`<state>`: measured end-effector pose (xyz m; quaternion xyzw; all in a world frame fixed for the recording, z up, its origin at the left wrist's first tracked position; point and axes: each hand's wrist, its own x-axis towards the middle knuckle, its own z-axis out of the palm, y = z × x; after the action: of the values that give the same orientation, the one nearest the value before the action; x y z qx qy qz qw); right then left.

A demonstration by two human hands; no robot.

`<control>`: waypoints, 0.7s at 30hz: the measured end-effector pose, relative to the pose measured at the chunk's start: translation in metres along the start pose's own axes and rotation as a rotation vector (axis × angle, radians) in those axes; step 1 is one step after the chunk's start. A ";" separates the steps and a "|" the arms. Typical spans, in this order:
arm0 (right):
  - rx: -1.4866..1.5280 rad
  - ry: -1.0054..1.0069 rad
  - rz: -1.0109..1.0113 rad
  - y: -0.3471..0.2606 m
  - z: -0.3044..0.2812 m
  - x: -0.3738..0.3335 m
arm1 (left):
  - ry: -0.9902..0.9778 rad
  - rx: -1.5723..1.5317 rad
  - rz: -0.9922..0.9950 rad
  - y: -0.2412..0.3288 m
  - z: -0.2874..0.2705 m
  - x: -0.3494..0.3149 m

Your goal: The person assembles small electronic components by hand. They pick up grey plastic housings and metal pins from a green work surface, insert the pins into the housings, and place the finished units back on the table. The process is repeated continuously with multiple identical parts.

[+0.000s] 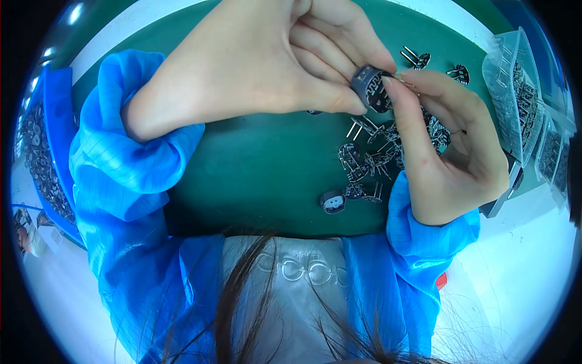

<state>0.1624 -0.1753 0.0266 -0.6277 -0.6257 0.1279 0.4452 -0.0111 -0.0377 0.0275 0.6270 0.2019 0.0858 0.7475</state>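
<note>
My left hand (pixel 242 67) pinches a dark round plastic housing (pixel 364 82) between thumb and fingertips, over the right part of the green mat. A small round black circuit board (pixel 379 96) with silver marks sits at the housing's open face. My right hand (pixel 448 133) is closed, its thumb and forefinger gripping the board's thin metal pins. Whether the board is fully seated cannot be made out. Below my hands lies a loose pile of similar pinned circuit boards (pixel 367 161). Another housing (pixel 333 201) rests at the pile's near edge.
A blue bin (pixel 59 115) full of small dark parts stands at the left. Clear plastic boxes (pixel 515 91) of boards stand at the right. Two loose boards (pixel 417 59) lie near the far right edge of the green mat (pixel 254 176).
</note>
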 end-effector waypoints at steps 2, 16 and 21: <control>-0.018 -0.001 -0.007 0.000 0.000 0.000 | -0.012 -0.027 -0.003 -0.002 -0.002 0.001; 0.105 -0.035 0.068 0.002 -0.005 0.000 | 0.169 -0.008 -0.015 -0.018 0.015 -0.001; -0.079 -0.002 -0.006 -0.002 0.002 -0.001 | 0.194 0.049 0.002 -0.022 0.018 -0.003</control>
<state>0.1599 -0.1759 0.0266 -0.6428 -0.6325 0.1025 0.4198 -0.0090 -0.0590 0.0087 0.6340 0.2747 0.1421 0.7088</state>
